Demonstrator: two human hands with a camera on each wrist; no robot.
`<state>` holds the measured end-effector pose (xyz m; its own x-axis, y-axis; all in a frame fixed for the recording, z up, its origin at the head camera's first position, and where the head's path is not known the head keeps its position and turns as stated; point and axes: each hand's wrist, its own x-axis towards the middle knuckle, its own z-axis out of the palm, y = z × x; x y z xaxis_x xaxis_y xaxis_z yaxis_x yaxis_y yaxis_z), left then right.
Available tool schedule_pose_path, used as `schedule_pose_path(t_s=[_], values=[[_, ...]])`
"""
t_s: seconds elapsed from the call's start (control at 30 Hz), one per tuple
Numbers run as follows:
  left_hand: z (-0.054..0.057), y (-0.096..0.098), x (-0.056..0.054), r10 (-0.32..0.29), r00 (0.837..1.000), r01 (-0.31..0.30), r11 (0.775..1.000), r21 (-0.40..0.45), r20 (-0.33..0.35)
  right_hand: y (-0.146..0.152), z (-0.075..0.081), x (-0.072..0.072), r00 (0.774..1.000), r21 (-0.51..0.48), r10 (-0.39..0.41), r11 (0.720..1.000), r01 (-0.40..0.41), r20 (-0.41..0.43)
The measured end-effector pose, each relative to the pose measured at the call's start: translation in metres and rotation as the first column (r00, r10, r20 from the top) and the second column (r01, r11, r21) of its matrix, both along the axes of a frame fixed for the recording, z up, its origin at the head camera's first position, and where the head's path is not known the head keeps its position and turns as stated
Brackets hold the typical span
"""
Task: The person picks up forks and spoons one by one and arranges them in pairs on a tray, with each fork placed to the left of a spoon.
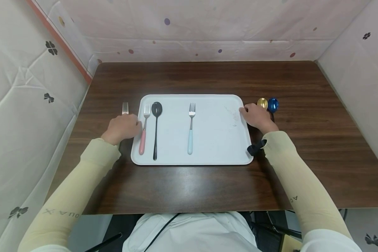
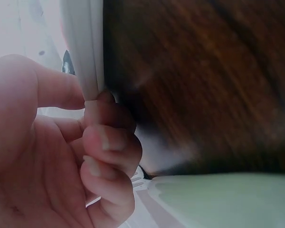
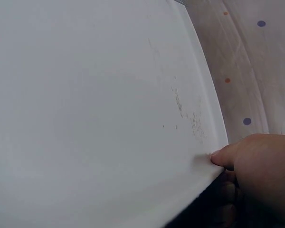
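A white rectangular tray (image 1: 222, 140) is held by both hands, one at each side. My left hand (image 1: 123, 128) pinches its left rim; in the left wrist view, the thumb and curled fingers (image 2: 111, 137) meet at the rim. On the opposite side, my right hand (image 1: 257, 116) grips the right rim with the thumb (image 3: 223, 156) on top and the other fingers below, mostly hidden. Lying on the tray are a pink-handled fork (image 1: 142, 141), a black spoon (image 1: 156, 111) and a fork with a light blue handle (image 1: 190, 141).
Another fork (image 1: 125, 107) lies left of the tray, partly hidden by the left hand. Beyond the right hand are a gold spoon (image 1: 262, 103) and a blue spoon (image 1: 273, 104). The brown wooden table (image 1: 189, 189) meets pale patterned sheeting (image 1: 189, 31) at the back.
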<state>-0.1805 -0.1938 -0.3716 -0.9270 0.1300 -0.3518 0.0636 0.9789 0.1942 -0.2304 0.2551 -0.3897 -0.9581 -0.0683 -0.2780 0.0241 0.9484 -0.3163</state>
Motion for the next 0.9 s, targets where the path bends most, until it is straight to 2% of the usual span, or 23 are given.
schedule_pose_path(t_s=[0.13, 0.37, 0.9], values=[[-0.0011, -0.0010, -0.0005, -0.003, 1.000, 0.003, 1.000, -0.001, 0.010, 0.0000, -0.0004, -0.0006, 1.000, 0.000, -0.001, 1.000, 0.001, 0.001], [-0.0023, -0.0010, -0.0019, -0.043, 0.998, 0.045, 0.998, -0.039, 0.034, -0.0005, 0.0008, -0.0009, 1.000, 0.002, -0.007, 1.000, 0.007, 0.013], [-0.0027, 0.0004, -0.0030, -0.061, 0.997, 0.063, 0.997, -0.036, 0.040, -0.0019, 0.0040, -0.0011, 0.998, 0.017, 0.006, 1.000, -0.007, 0.063]])
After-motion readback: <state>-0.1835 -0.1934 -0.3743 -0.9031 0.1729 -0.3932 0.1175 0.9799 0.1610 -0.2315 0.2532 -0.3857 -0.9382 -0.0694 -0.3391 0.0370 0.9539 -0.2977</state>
